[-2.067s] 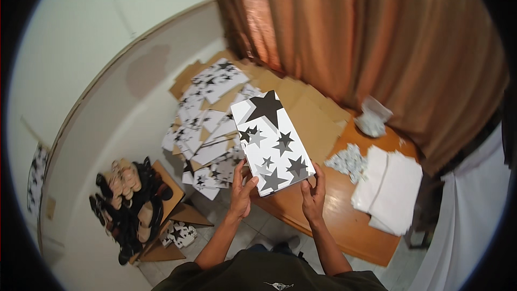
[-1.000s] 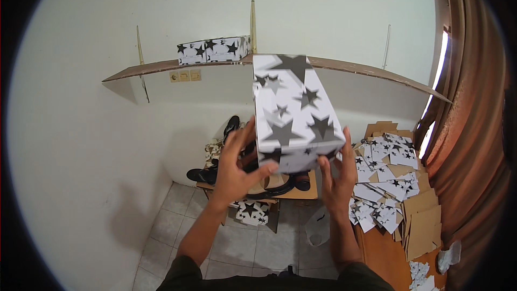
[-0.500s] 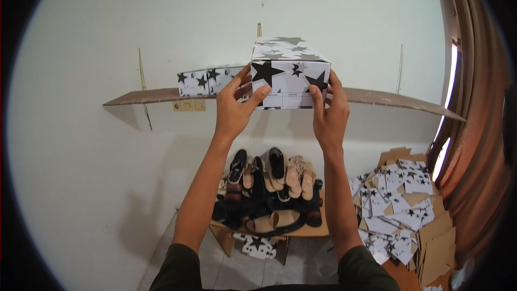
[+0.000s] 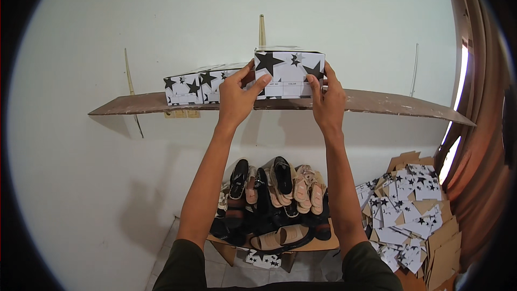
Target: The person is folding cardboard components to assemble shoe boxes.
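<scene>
A white shoebox (image 4: 291, 67) printed with black and grey stars is held between my two hands at the middle of the wall shelf (image 4: 388, 103). My left hand (image 4: 238, 94) grips its left side, thumb on the front face. On the opposite side my right hand (image 4: 328, 94) grips it the same way. The box's lower edge is over the shelf's front; whether its base rests on the board I cannot tell. Two matching shoeboxes stand side by side to the left, an outer one (image 4: 182, 89) and an inner one (image 4: 211, 85) partly behind my left hand.
Below, a low wooden table (image 4: 315, 243) bears several shoes and sandals (image 4: 280, 237). Flattened star-printed cartons (image 4: 404, 199) lie heaped at the right, near a brown curtain (image 4: 482, 172). Metal brackets (image 4: 262, 29) hold the shelf. Another star-printed piece (image 4: 264, 259) lies under the table.
Both hands have brought the shoebox lower and farther in toward the shelf; its top now shows only as a thin strip. The view has shifted, revealing more of the two boxes at left.
</scene>
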Tool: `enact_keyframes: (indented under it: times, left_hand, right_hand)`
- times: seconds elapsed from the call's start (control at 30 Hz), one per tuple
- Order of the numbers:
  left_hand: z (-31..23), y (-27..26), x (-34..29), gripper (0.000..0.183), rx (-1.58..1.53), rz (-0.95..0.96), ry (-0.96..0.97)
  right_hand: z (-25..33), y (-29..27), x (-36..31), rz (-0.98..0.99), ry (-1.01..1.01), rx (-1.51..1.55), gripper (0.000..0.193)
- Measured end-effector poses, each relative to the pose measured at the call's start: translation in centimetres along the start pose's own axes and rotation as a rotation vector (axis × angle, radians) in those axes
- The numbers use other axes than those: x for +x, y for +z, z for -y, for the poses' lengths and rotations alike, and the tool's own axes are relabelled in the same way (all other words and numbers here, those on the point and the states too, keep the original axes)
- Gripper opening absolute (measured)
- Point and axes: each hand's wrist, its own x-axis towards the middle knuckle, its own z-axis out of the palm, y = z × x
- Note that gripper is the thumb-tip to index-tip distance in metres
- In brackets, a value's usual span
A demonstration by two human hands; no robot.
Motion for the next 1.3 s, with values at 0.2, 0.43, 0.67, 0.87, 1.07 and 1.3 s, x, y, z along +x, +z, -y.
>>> enact_keyframes:
  times: [0.2,0.43,0.67,0.87,1.07,1.3]
  left_hand:
    - [2.9,-0.5,0.4,0.061,0.036,0.078,-0.025]
    - [4.7,-0.8,-0.5,0.061,0.071,0.144,-0.042]
    - [4.7,0.9,-3.1,0.065,0.286,-0.232,0.210]
    - [5.5,1.8,-5.2,0.055,0.570,-0.150,0.535]
    - [6.5,2.8,-5.1,0.046,0.713,-0.137,0.495]
    - [7.7,2.9,-4.0,0.040,0.733,-0.106,0.432]
  right_hand:
    - [-1.1,1.9,-0.9,0.013,0.028,-0.077,0.053]
    - [-0.8,2.4,-2.5,0.044,0.053,-0.083,0.051]
    - [-0.2,2.6,-3.7,-0.052,0.004,-0.072,0.055]
    - [1.5,2.2,-5.2,0.051,-0.104,-0.175,0.058]
    - [0.2,3.4,-5.6,0.049,-0.149,-0.226,0.059]
    - [-0.3,4.5,-5.5,0.096,-0.123,-0.302,0.055]
